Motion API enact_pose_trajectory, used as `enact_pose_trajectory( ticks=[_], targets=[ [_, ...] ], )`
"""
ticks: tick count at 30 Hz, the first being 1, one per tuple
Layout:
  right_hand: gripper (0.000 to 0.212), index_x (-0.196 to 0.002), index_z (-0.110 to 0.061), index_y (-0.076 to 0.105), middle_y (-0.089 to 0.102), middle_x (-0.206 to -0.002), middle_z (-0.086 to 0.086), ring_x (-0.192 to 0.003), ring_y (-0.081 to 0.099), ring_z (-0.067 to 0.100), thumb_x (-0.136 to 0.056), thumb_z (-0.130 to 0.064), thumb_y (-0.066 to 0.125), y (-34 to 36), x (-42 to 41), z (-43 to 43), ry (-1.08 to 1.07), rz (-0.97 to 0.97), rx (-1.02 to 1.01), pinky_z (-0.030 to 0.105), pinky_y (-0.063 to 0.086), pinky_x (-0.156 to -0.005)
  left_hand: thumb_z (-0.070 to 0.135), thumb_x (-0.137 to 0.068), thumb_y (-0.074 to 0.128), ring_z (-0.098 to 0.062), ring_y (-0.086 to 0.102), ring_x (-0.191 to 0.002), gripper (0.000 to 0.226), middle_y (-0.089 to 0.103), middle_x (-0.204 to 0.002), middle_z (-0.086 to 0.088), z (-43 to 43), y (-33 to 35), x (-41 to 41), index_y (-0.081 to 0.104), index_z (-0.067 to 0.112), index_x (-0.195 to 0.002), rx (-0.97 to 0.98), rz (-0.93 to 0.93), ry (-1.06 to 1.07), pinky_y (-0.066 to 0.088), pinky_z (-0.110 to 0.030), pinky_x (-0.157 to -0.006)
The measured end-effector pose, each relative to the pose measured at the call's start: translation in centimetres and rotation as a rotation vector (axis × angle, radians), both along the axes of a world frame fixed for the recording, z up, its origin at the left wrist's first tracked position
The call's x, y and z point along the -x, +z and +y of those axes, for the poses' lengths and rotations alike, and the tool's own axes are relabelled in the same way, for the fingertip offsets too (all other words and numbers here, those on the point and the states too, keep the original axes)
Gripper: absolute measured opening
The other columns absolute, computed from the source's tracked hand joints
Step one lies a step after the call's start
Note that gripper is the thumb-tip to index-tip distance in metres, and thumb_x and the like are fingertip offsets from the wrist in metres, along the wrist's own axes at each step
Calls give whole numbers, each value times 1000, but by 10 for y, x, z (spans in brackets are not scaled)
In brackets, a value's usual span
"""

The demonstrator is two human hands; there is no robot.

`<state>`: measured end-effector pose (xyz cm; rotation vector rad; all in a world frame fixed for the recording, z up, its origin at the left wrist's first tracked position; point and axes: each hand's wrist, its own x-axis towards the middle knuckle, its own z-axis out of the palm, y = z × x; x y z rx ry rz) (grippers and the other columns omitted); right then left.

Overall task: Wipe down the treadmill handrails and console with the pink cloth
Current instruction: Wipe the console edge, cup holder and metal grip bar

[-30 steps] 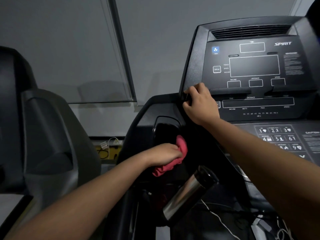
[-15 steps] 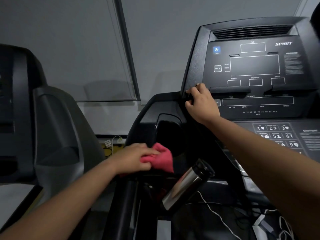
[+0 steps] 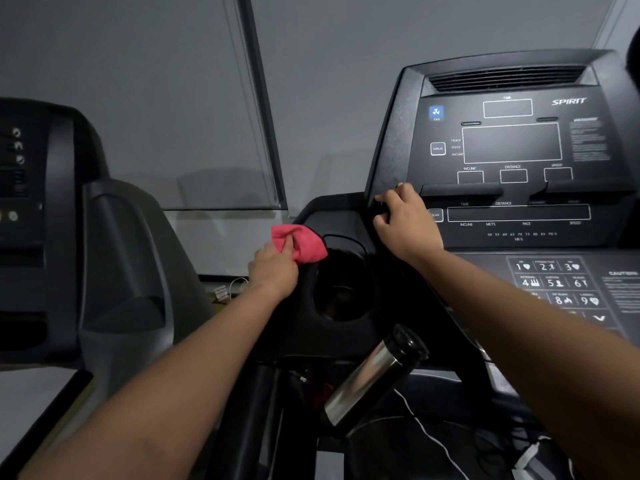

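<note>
Hands apart: left hand (image 3: 275,270) grips the pink cloth (image 3: 301,244) left of the cup holder (image 3: 341,289); right hand (image 3: 405,221) clasps the console (image 3: 391,147) edge, right of it.

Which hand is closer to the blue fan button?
Right. The right hand grips the console at its left edge, below the fan button; the left hand is farther down and left, holding the pink cloth beside the cup holder.
</note>
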<state>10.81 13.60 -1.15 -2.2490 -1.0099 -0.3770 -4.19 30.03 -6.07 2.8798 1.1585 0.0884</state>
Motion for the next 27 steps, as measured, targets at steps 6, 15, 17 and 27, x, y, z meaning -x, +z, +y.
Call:
enact_pose_trajectory(
  ticks=[6, 15, 17, 27],
  targets=[
    [36, -122, -10, 56, 44, -122, 7, -118, 43, 24, -87, -20, 50, 0, 0, 1, -1, 11, -2, 36, 42, -87, 14, -96, 34, -30, 52, -112, 50, 47, -130, -19, -39, -2, -8, 30, 4, -144, -225, 205, 124, 48, -37, -81],
    [33, -117, -8, 60, 47, -119, 8, -113, 48, 26, -87, -17, 50, 0, 2, -2, 37, 54, -34, 35, 43, -89, 15, -94, 45, -27, 63, -104, 28, 67, -111, -7, -103, 15, 21, 64, 11, -114, -122, 429, -93, 49, -32, -77],
    [33, -118, -9, 60, 47, -120, 8, -111, 49, 25, -87, -16, 51, -1, 5, -6, 62, 84, -31, 33, 43, -89, 29, -94, 43, -28, 63, -102, 32, 67, -108, -9, -95, 33, 27, 66, 12, -108, 33, 301, -119, 45, -29, -76],
    [26, -84, -21, 63, 65, -89, -1, -86, 61, 15, -88, -3, 46, 12, 26, -37, 230, 596, -516, 21, 49, -82, 48, -77, 63, -3, 63, -71, 22, 66, -78, 12, -79, 76, -2, 58, 31, -90, 552, -558, -114, 49, -26, -72]
  ],
)
